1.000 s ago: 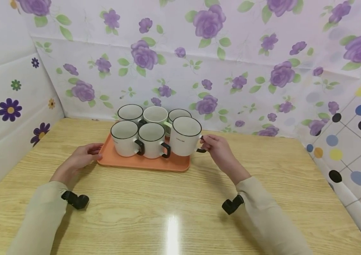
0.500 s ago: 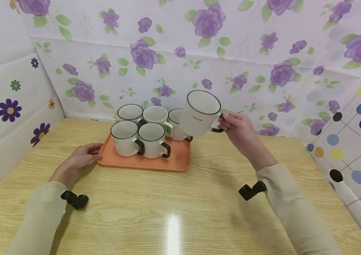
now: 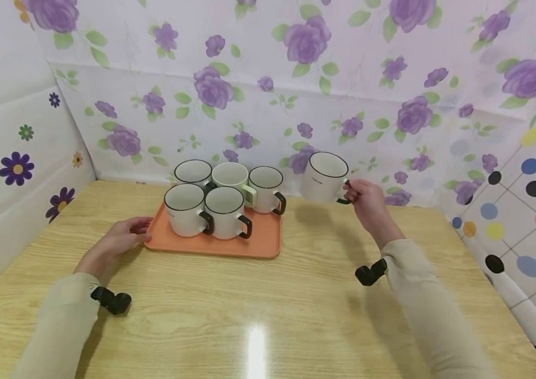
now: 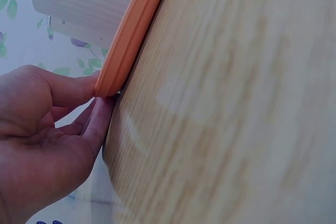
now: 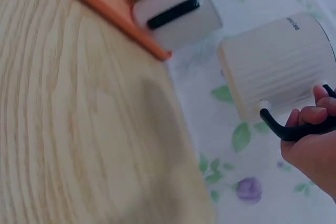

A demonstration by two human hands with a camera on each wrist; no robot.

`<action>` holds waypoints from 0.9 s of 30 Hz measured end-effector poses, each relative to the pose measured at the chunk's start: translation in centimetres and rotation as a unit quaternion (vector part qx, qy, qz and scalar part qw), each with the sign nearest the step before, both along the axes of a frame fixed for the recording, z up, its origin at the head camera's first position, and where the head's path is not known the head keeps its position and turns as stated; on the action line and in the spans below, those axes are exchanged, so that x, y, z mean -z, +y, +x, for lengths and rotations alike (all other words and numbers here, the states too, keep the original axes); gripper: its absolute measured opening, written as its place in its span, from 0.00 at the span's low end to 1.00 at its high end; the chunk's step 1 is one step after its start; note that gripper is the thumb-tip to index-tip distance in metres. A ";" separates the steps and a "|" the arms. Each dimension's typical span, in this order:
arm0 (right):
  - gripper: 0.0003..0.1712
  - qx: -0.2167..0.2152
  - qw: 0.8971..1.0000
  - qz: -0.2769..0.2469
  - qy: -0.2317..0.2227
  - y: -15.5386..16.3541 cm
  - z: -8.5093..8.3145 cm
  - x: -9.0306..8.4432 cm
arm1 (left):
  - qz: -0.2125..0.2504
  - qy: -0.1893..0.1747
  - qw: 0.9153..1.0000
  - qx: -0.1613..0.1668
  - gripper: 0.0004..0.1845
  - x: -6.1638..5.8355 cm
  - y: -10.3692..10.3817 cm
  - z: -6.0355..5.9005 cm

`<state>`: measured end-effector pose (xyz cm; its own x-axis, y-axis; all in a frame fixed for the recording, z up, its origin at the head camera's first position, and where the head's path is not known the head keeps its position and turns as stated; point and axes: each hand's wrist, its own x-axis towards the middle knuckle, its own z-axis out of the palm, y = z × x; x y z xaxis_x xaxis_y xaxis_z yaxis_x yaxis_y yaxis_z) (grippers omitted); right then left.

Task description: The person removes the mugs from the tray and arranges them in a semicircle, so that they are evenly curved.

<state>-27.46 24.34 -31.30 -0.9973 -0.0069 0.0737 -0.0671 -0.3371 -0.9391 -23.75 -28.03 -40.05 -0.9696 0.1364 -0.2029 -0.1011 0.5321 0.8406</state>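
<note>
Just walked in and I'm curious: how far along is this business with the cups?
One cup is off the orange tray: the right hand holds it by its dark handle in the air, to the tray's right, not yet set down. The left hand touches the tray's left edge. Five cups remain on the tray, so it looks barely begun.

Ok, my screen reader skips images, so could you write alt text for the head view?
A person's right hand holds a white ceramic mug by its black handle above a wooden table. The left hand touches an orange plastic tray carrying five more mugs.
</note>
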 end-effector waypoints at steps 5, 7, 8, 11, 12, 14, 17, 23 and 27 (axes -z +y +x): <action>0.22 0.014 1.000 -0.008 -0.017 0.6 -1.3 2.1 | -0.001 0.005 1.000 0.002 0.32 -0.1 -0.3 -0.1; 0.22 0.020 0.999 -0.013 -0.024 0.5 -1.8 2.6 | 0.000 0.009 1.000 0.002 0.32 -0.2 -0.3 -0.1; 0.22 0.021 0.999 -0.015 -0.026 0.5 -2.0 2.9 | 0.002 0.011 1.000 0.002 0.32 -0.1 -0.3 -0.1; 0.22 0.033 0.999 -0.016 -0.035 0.2 -2.7 3.5 | 0.008 0.016 1.000 0.002 0.32 0.0 -0.1 -0.2; 0.22 0.036 0.999 -0.012 -0.037 0.2 -2.9 3.8 | 0.007 0.017 1.000 0.003 0.32 0.0 -0.1 -0.3; 0.21 0.040 0.998 -0.001 -0.039 0.0 -3.2 4.2 | 0.007 0.016 1.000 0.002 0.32 0.1 0.0 -0.4; 0.20 0.045 0.998 0.018 -0.040 -0.3 -3.6 5.0 | 0.005 0.013 1.000 0.001 0.32 0.1 0.0 -0.4; 0.22 0.050 0.997 0.019 -0.052 -0.6 -3.7 6.3 | 0.003 0.003 1.000 -0.002 0.32 0.1 0.0 -0.1; 0.20 0.044 0.998 0.020 -0.045 -0.7 -3.8 6.8 | 0.001 0.001 1.000 -0.005 0.32 0.1 -0.1 0.0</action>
<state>-31.22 23.66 -38.06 -0.9968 0.0791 -0.0146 -0.0095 -0.2961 -0.9551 -23.75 -28.08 -40.15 -0.9713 0.1272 -0.2008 -0.1046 0.5296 0.8418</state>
